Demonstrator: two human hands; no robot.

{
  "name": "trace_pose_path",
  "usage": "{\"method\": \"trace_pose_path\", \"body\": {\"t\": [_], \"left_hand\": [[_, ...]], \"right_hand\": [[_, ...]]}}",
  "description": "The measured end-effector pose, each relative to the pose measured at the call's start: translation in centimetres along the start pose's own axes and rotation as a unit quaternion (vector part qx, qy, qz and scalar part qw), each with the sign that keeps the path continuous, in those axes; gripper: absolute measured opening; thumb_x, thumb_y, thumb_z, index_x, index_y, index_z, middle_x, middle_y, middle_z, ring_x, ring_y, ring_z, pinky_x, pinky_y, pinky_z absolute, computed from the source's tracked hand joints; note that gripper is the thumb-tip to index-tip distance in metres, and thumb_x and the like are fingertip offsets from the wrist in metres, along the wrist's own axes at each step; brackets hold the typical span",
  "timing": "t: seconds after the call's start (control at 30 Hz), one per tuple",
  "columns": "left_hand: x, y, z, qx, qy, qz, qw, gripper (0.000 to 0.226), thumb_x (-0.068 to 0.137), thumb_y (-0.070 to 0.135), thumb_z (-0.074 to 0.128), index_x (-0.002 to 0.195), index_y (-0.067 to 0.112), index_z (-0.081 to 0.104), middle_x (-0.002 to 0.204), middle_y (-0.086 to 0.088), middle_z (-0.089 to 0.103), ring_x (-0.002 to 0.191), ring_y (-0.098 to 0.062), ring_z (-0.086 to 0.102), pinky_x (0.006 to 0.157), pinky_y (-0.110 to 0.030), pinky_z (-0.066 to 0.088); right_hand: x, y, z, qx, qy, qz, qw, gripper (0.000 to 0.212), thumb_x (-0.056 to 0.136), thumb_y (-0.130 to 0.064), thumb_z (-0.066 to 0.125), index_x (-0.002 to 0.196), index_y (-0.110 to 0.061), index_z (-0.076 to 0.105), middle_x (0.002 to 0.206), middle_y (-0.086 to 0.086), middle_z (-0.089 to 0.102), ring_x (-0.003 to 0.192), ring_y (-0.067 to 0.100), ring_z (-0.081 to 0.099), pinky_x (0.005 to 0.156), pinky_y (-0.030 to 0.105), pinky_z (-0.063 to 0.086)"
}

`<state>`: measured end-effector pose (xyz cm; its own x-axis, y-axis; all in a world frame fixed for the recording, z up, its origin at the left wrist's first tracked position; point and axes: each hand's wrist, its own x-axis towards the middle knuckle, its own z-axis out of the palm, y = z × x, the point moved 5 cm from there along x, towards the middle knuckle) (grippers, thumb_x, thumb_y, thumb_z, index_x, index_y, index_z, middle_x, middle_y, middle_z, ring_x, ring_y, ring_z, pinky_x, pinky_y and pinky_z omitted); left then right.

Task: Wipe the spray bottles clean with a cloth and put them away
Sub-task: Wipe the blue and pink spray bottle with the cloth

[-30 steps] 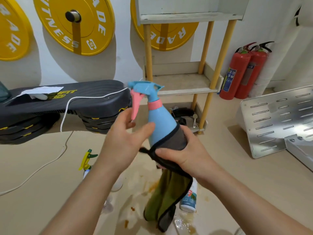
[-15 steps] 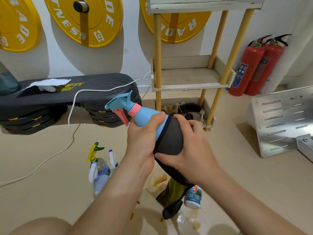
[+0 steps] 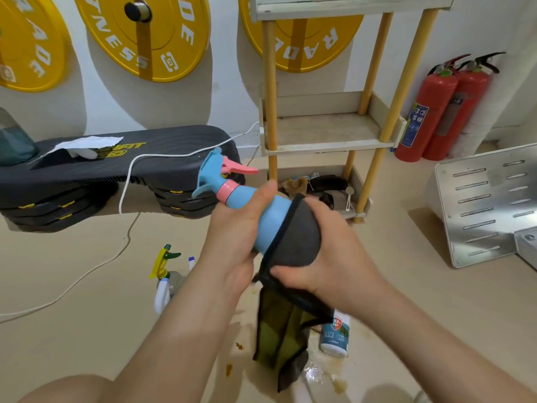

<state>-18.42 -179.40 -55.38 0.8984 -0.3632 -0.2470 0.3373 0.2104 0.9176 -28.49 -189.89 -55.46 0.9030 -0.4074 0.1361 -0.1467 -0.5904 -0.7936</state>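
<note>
The light-blue plastic spray bottle with a pink trigger (image 3: 273, 222) is held tilted in the air, in front of the pale wooden shelf rack with yellow posts (image 3: 319, 148); the left hand (image 3: 232, 237) grips its upper body; the right hand (image 3: 334, 257) wraps the grey-and-green microfibre cloth (image 3: 299, 237) round its base. Wiping looks under way, and none appear stored yet; a yellow-triggered clear bottle (image 3: 167, 269) and a white teal-labelled bottle (image 3: 334, 335) wait on the floor, nearer than the rack. The way to the rack's middle shelf looks open; its posts narrow the entry.
</note>
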Motion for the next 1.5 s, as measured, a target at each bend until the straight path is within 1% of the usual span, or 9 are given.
{"method": "trace_pose_path", "body": {"t": [0.1,0.2,0.43,0.63,0.8,0.93,1.17,1.33,1.5], "left_hand": [[0.0,-0.2,-0.4,-0.063,0.036,-0.003,0.997,0.025,0.079,0.014,0.078,0.100,0.011,0.066,0.088,-0.009,0.074,0.076,-0.023,0.072,0.070,-0.037,0.060],[-0.3,0.7,-0.1,-0.053,-0.010,0.054,0.997,0.022,0.075,0.001,0.075,0.091,0.011,0.064,0.079,-0.007,0.069,0.071,-0.021,0.067,0.067,-0.034,0.058],[-0.9,1.2,1.0,-0.102,-0.207,0.003,0.973,0.044,0.057,0.010,0.077,0.098,0.013,0.062,0.094,-0.012,0.071,0.082,-0.025,0.070,0.078,-0.040,0.059],[-1.0,0.5,0.1,0.127,-0.095,0.033,0.987,0.042,0.091,0.048,0.062,0.123,0.022,0.058,0.110,-0.002,0.073,0.094,-0.013,0.073,0.079,-0.032,0.058],[-2.1,0.6,0.7,0.119,-0.159,0.061,0.978,0.053,0.090,0.050,0.062,0.134,0.025,0.048,0.122,-0.003,0.068,0.110,-0.019,0.067,0.091,-0.041,0.055],[-3.2,0.1,1.5,0.231,-0.195,0.108,0.947,0.055,0.084,0.030,0.077,0.128,0.038,0.046,0.112,0.017,0.067,0.101,0.000,0.067,0.084,-0.025,0.057],[-2.2,0.7,-0.1,0.418,-0.041,0.161,0.893,0.075,0.067,0.050,0.082,0.131,0.041,0.043,0.114,0.014,0.061,0.102,-0.013,0.061,0.087,-0.040,0.053],[-1.8,-0.4,-0.4,0.523,-0.012,0.089,0.848,0.068,0.072,0.064,0.069,0.127,0.040,0.035,0.114,0.004,0.057,0.099,-0.024,0.058,0.081,-0.038,0.048],[-2.6,-2.0,0.5,0.475,-0.111,-0.007,0.873,0.099,0.043,0.071,0.065,0.129,0.049,0.024,0.113,0.011,0.063,0.100,-0.020,0.066,0.089,-0.044,0.055]], "right_hand": [[-0.4,-0.4,1.2,-0.042,-0.006,-0.023,0.999,0.095,0.058,-0.045,0.089,0.137,-0.039,0.036,0.120,-0.015,0.046,0.105,0.002,0.049,0.085,0.020,0.047],[0.3,0.7,0.6,0.123,-0.077,0.044,0.988,0.084,0.057,-0.036,0.094,0.127,-0.037,0.049,0.117,-0.016,0.063,0.104,0.000,0.062,0.092,0.029,0.055],[-1.1,1.4,1.4,0.512,-0.311,0.122,0.792,0.064,0.063,-0.030,0.092,0.119,-0.012,0.068,0.120,0.019,0.066,0.107,0.031,0.064,0.089,0.041,0.058],[-0.3,1.2,-0.2,0.275,-0.102,0.107,0.950,0.067,0.063,-0.042,0.089,0.122,-0.028,0.061,0.111,-0.002,0.072,0.100,0.014,0.071,0.083,0.032,0.060],[-0.7,-0.1,-0.9,0.287,0.008,0.103,0.952,0.035,0.082,-0.054,0.064,0.107,-0.030,0.067,0.096,-0.012,0.074,0.089,0.004,0.071,0.074,0.023,0.058],[-0.3,1.4,-1.2,0.261,0.106,0.215,0.935,0.042,0.102,-0.040,0.046,0.091,-0.006,0.069,0.084,0.012,0.073,0.083,0.026,0.072,0.068,0.039,0.055],[0.5,-1.6,-3.2,-0.133,0.007,0.025,0.991,0.045,0.104,-0.046,0.031,0.063,-0.029,0.036,0.061,-0.007,0.047,0.063,0.020,0.050,0.063,0.039,0.041],[1.0,-0.5,-3.8,0.118,0.126,0.128,0.977,0.048,0.104,-0.042,0.040,0.076,-0.011,0.064,0.072,0.010,0.066,0.074,0.026,0.062,0.064,0.037,0.042],[0.5,-1.3,-2.0,0.186,0.153,0.088,0.967,0.028,0.094,-0.035,0.063,0.078,-0.014,0.071,0.076,0.004,0.073,0.078,0.025,0.068,0.074,0.046,0.056]]}}
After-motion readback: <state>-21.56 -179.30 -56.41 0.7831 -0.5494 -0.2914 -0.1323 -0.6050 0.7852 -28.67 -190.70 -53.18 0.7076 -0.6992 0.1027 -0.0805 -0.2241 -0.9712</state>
